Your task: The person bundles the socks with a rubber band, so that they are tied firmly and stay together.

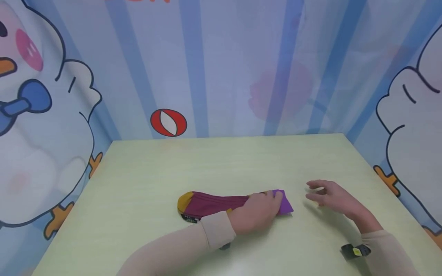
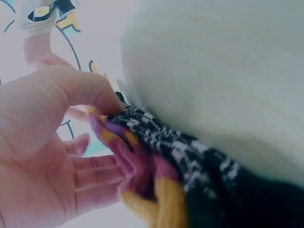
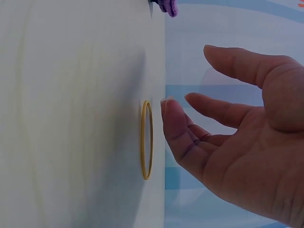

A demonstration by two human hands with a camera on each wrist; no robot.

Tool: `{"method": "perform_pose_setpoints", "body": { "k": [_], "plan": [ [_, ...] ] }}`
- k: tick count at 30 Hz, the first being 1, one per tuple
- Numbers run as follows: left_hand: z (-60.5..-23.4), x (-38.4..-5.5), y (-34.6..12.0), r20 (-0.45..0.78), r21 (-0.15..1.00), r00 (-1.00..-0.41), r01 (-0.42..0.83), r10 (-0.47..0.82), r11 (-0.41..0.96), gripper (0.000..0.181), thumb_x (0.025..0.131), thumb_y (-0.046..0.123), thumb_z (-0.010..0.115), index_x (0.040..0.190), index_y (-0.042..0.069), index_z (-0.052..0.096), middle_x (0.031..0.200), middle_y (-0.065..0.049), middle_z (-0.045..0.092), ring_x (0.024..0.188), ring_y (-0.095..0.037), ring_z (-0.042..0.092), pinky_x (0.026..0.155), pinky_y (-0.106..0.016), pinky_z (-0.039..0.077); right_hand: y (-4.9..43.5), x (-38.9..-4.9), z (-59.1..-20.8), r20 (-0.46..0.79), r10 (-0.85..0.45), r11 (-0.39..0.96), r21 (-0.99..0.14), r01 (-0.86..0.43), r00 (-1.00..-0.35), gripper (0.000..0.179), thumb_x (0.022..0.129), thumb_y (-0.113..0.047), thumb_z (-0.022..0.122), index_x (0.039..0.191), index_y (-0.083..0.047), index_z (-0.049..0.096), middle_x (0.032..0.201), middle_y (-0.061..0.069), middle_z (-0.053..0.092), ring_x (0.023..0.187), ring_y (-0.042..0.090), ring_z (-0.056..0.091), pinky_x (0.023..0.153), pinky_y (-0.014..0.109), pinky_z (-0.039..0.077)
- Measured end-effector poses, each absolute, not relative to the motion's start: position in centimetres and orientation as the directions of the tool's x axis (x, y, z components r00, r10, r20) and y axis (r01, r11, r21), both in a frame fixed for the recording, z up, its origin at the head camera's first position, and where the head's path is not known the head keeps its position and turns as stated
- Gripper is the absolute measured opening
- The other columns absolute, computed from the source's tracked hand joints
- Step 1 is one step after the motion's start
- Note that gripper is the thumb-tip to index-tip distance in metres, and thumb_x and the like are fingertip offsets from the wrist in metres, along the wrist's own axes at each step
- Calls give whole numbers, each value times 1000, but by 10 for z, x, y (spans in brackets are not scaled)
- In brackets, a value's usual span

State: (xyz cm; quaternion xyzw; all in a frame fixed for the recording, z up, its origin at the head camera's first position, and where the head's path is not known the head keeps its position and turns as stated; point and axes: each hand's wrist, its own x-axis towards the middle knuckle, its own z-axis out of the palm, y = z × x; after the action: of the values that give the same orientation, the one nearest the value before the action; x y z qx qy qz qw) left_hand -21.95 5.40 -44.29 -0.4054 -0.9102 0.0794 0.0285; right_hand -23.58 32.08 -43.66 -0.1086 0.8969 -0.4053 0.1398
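A maroon sock (image 1: 214, 204) with a yellow toe and purple cuff lies flat near the middle of the table. Under it shows a black-and-white patterned sock (image 1: 189, 218), clearer in the left wrist view. My left hand (image 1: 257, 212) grips both socks near the cuff, thumb on the patterned one and fingers on the maroon side. To the right, my right hand (image 1: 335, 197) hovers above the table, fingers loosely bent and holding nothing. A thin yellow ring, like a rubber band (image 3: 142, 142), lies on the table beside its fingertips; the head view does not show it.
The pale green table (image 1: 155, 165) ends at a blue striped backdrop (image 1: 228, 69) printed with cartoon birds and a red ball. A small dark device (image 1: 355, 251) is worn at the right wrist.
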Motion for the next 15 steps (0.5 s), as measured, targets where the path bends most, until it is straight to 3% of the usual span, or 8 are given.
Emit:
{"method": "perform_pose_setpoints", "body": {
  "k": [6,11,15],
  "plan": [
    [-436,-221,49,6,-71,-644,763,765,643,17,98,14,59,111,14,49,73,2,54,66,-11,53,53,-24,47,320,-235,-436,-176,-291,669,-740,-69,-940,61,98,-27,66,140,12,45,127,29,56,94,27,64,73,36,56],
    [-432,-224,42,-21,-15,-564,826,825,564,18,102,16,57,119,22,61,89,5,69,74,-7,57,68,-21,50,321,-239,-440,-195,-262,716,-696,-55,-945,56,96,-23,67,136,13,49,117,25,60,78,22,61,68,37,52],
    [-431,-227,35,-27,4,-507,862,861,507,23,99,12,62,114,26,73,100,12,72,83,-3,60,78,-17,49,322,-244,-443,-202,-239,742,-668,-45,-950,53,93,-19,69,133,12,52,113,23,62,82,22,62,68,36,53]
  ]
}}
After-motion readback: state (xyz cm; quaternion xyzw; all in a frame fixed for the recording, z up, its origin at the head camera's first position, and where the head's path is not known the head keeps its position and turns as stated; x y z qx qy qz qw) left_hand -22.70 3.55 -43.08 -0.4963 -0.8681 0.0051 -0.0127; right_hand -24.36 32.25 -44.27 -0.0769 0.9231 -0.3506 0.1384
